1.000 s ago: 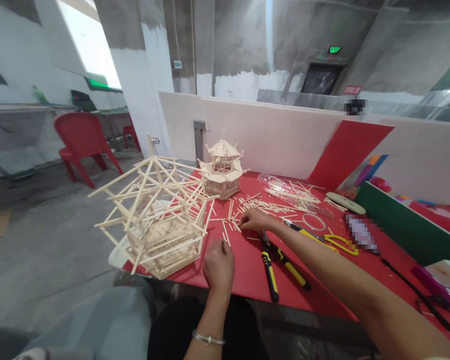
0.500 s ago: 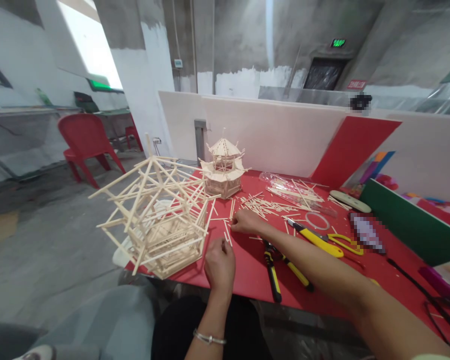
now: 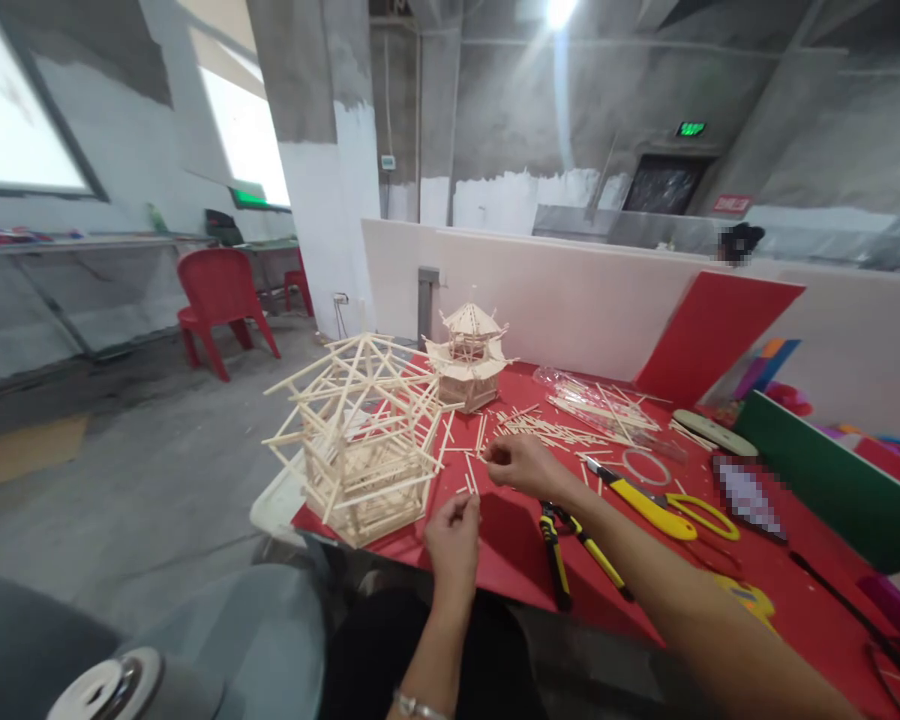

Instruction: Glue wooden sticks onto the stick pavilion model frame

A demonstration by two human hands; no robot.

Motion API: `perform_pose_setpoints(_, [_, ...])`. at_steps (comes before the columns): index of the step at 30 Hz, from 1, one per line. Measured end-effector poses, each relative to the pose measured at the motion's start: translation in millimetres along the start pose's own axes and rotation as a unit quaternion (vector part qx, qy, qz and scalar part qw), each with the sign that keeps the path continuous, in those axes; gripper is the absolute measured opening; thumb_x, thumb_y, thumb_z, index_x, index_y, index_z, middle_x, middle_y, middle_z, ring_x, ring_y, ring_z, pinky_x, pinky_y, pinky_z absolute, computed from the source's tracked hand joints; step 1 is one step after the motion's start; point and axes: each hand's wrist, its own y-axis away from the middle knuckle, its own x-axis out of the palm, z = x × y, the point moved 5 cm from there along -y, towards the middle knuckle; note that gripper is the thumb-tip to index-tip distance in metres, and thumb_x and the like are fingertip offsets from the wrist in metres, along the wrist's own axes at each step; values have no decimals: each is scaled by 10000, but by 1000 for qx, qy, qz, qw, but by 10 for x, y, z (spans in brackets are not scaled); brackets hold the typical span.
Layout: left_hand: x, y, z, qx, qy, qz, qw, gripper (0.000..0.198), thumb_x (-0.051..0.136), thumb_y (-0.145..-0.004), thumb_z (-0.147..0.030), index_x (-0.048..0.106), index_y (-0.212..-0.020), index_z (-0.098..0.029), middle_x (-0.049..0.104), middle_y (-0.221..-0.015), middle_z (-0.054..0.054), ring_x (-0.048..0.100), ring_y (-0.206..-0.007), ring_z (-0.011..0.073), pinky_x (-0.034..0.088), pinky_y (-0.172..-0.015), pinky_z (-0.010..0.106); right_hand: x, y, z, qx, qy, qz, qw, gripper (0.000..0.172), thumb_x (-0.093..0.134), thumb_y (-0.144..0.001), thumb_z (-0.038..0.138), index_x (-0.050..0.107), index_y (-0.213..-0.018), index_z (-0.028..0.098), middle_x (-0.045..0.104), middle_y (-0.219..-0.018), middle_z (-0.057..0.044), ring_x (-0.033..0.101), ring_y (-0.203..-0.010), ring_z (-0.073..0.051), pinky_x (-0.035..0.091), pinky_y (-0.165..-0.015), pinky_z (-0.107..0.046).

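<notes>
My left hand [image 3: 452,538] is closed in a pinch just above the table's front edge, close to a few short wooden sticks [image 3: 471,478]. Whatever its fingertips hold is too small to make out. My right hand [image 3: 526,467] hovers over the red tabletop [image 3: 506,545] with thumb and fingers curled together; what lies between them I cannot make out. Left of my hands stands an open pavilion frame [image 3: 360,440] of pale wooden sticks. Behind it is a smaller, two-roofed pavilion model [image 3: 471,360]. A pile of loose sticks [image 3: 544,428] lies beyond my right hand.
Black-and-yellow pliers [image 3: 555,560] lie below my right forearm. A yellow utility knife [image 3: 645,505], yellow-handled scissors [image 3: 709,515] and a tape ring [image 3: 646,467] lie to the right. A green board [image 3: 832,460] stands at the right; a grey stool [image 3: 247,640] is at left.
The head view has tilted up and turned left, so the scene sits lower and further right. My right-hand fingers have lifted off the sticks near the tabletop. Both hands remain closed.
</notes>
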Motion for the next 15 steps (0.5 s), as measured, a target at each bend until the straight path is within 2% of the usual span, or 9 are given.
perform_pose_setpoints(2, [13, 139, -60, -104, 165, 25, 981, 216, 733, -682, -352, 644, -744, -165, 514, -526, -51, 312, -345, 42, 172, -331, 168, -106, 154, 148, -26, -63, -57, 996, 242, 487, -862, 235, 704, -951, 174, 725, -782, -5, 650, -691, -110, 459, -613, -183])
perform_pose_setpoints(6, [86, 294, -400, -225, 399, 89, 885, 254, 797, -613, -236, 637, -785, -139, 482, -517, -84, 301, -328, 9, 144, -281, 121, -283, 388, 520, -114, -184, -207, 954, 167, 585, -837, 225, 731, -918, 213, 715, -828, -8, 647, -754, -125, 481, -699, -228])
perform_pose_setpoints(8, [98, 282, -544, -248, 459, 95, 848, 199, 762, -664, -191, 643, -812, -132, 488, -524, -83, 314, -325, 3, 160, -268, 107, -295, 441, 678, -135, -186, -244, 942, 164, 592, -839, 194, 733, -918, 220, 704, -839, -13, 643, -776, -129, 481, -721, -242])
perform_pose_setpoints(10, [114, 250, -622, -264, 492, 99, 823, 116, 721, -722, -187, 637, -772, -125, 488, -518, -75, 321, -315, 1, 175, -258, 104, -270, 454, 784, -136, -183, -260, 938, 164, 599, -837, 173, 733, -919, 220, 695, -847, -18, 642, -788, -134, 483, -737, -251])
perform_pose_setpoints(12, [138, 226, -646, -278, 511, 100, 807, 121, 699, -757, -211, 625, -720, -123, 467, -489, -76, 316, -299, 0, 180, -249, 104, -225, 445, 843, -130, -182, -262, 939, 157, 613, -823, 157, 732, -903, 219, 689, -837, -19, 641, -772, -134, 487, -730, -252])
perform_pose_setpoints(15, [168, 212, -655, -289, 524, 83, 797, 151, 685, -784, -257, 645, -739, -118, 431, -441, -85, 305, -279, 1, 173, -243, 101, -172, 423, 870, -116, -184, -268, 939, 152, 624, -803, 142, 721, -896, 212, 689, -832, -19, 640, -749, -134, 493, -713, -248])
